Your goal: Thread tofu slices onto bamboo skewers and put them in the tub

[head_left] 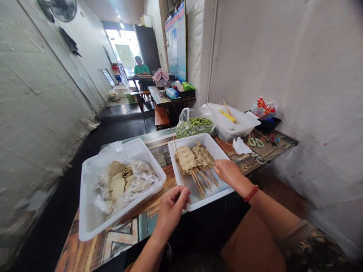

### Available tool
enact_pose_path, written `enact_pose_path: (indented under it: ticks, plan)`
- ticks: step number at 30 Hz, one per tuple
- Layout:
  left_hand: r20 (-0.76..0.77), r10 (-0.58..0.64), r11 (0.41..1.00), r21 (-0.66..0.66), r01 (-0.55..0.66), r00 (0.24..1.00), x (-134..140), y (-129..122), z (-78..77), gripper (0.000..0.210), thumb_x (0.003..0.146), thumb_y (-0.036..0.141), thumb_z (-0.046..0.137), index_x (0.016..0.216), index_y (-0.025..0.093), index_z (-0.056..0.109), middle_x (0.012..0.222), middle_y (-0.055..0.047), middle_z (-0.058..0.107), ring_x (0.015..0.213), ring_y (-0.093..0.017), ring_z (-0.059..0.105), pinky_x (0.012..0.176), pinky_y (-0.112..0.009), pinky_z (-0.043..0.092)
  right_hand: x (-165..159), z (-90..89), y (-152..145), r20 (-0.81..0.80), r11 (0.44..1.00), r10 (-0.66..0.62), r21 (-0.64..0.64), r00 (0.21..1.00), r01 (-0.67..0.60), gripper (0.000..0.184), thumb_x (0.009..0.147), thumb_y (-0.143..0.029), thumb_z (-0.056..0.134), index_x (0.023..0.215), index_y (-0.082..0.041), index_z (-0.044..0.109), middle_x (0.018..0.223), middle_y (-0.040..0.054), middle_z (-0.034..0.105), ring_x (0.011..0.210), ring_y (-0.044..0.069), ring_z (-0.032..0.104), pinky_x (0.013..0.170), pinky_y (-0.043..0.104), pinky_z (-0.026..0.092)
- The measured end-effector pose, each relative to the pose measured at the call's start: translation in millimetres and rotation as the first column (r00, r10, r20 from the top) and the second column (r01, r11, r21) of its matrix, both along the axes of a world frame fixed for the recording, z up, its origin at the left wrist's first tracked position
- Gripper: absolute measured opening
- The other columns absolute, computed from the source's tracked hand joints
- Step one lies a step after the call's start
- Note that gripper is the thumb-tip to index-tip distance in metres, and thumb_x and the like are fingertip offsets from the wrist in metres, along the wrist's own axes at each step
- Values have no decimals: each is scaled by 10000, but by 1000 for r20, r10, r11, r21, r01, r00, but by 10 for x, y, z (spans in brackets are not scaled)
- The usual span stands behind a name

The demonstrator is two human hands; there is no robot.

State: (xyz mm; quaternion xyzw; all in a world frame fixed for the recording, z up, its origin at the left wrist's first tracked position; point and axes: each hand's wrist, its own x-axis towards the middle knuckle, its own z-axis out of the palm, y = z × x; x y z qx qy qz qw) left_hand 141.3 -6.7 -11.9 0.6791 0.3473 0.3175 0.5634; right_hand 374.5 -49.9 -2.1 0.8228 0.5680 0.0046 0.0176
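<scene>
1. Two hands are shown in the head view, both at the near part of the right tray (pixel 214 146), centre of the frame; it is set close to the body, probably so that little reach is needed.
2. By the left hand (pixel 173 203), low centre, a long thin skewer (pixel 178 158) seems to be held at its lower end: the grip is pinched together on it, and its upper length is left free along the tray's left side.
3. By the right hand (pixel 229 173), right of centre, the edge of the skewered slices (pixel 187 156) is met; the fingers are curled, but whether anything is clamped in that grip cannot be made out.
4. Those slices are laid close together, the stick ends (pixel 200 181) pointed toward the body, presumably for easy handling.
5. At left, loose slices (pixel 117 185) are kept in a clear bag inside the left tray (pixel 84 200), likely as a supply within reach.
6. Farther back on the counter (pixel 96 250), green vegetables (pixel 195 126) and scissors (pixel 255 142) are placed, apparently out of the way.
</scene>
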Motion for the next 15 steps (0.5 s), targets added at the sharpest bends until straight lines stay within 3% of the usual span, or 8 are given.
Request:
enact_pose_path:
  ticks: [5, 7, 11, 15]
  plan:
    - [-9, 8, 1000, 0, -8, 1000, 10, -11, 9, 320, 832, 432, 581, 701, 147, 642, 596, -1, 582, 500, -104, 504, 500, -209, 382, -25, -49, 77, -59, 997, 53, -45, 997, -55, 223, 951, -329, 590, 942, -125, 679, 948, 59, 720, 863, 192, 687, 814, 392, 538]
    - [-6, 12, 1000, -3, -12, 1000, 11, -13, 5, 314, 830, 428, 584, 701, 148, 643, 591, 0, 581, 497, -105, 502, 497, -210, 380, -23, -48, 93, -77, 998, 60, -30, 995, -63, 207, 944, -306, 596, 909, -123, 686, 917, 63, 726, 844, 193, 688, 797, 375, 531]
    - [-7, 8, 1000, 9, -8, 1000, 7, -13, 0, 318, 838, 425, 577, 697, 147, 641, 586, 2, 578, 499, -102, 500, 501, -207, 376, -10, -25, 63, -113, 996, 78, 60, 991, -71, 190, 907, -182, 566, 808, -124, 718, 826, 107, 759, 812, 210, 703, 718, 276, 459]
    - [-9, 0, 1000, 10, 0, 1000, 1, -8, -2, 324, 846, 429, 568, 705, 146, 639, 590, 0, 583, 499, -100, 498, 499, -206, 370, 7, 5, -18, -136, 983, 77, 173, 988, -53, 211, 905, -191, 529, 806, -158, 713, 790, 63, 761, 749, 175, 696, 640, 236, 398]
